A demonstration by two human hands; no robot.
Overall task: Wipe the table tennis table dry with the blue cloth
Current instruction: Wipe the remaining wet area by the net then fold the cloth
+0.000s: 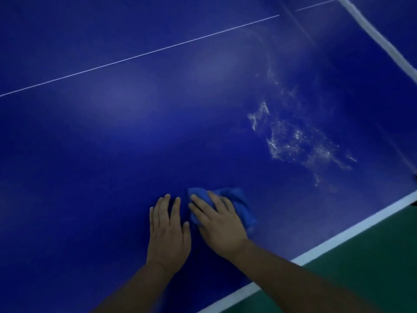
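The dark blue table tennis table [112, 143] fills most of the view. My right hand [217, 222] lies flat with straight fingers on the bunched blue cloth [242, 205], pressing it onto the surface near the table's near edge. Just to its left, my left hand [168, 231] rests flat on the bare tabletop, fingers straight, beside the cloth. A patch of glistening water [297, 138] spreads over the table, up and to the right of the cloth, with fainter streaks reaching further back.
A thin white centre line [140, 55] crosses the table. The white edge stripe [334, 240] runs along the near right side, with green floor [365, 274] beyond it. The net's white band [379, 37] stands at the upper right.
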